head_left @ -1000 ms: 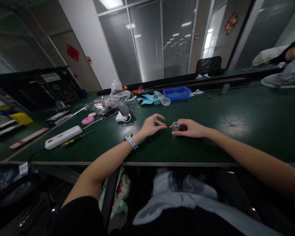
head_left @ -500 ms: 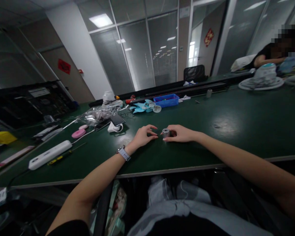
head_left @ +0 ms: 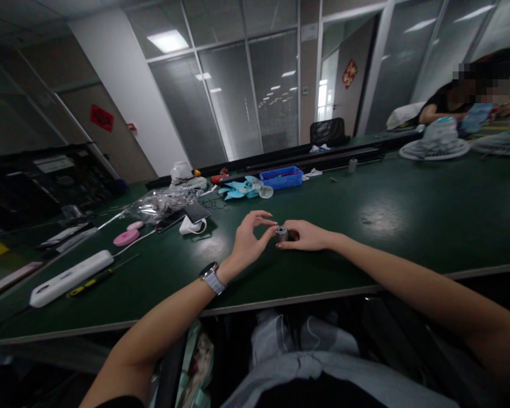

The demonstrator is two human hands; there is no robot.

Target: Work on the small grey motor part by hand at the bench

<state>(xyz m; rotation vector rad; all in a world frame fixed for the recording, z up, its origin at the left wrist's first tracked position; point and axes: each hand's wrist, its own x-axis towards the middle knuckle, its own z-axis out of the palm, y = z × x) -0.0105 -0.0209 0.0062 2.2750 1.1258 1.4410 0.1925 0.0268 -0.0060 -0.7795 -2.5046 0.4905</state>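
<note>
In the head view a small grey metal cylinder (head_left: 282, 233) stands upright near the front of the green table (head_left: 374, 218). Dark openings show in its round top. Thumb and fingers of my right hand (head_left: 308, 234) grip it from the right side. My left hand (head_left: 250, 235) is at the cylinder's upper left rim, its thumb and index fingertips brought together in a pinch. Whatever lies between those tips is too small to make out. The other fingers of that hand are curved and raised. A watch (head_left: 211, 276) is on my left wrist.
To the left lie a white power strip (head_left: 72, 277), a yellow-handled screwdriver (head_left: 90, 283) and a pink disc (head_left: 126, 237). Further back are blue fan blades (head_left: 242, 188), a blue bin (head_left: 281, 178) and a plastic bag (head_left: 155, 207). A co-worker (head_left: 446, 105) leans over the table at far right.
My left hand has moved right to the cylinder, and its thumb and index finger have closed together. My right hand keeps hold of the cylinder. The camera view has shifted slightly.
</note>
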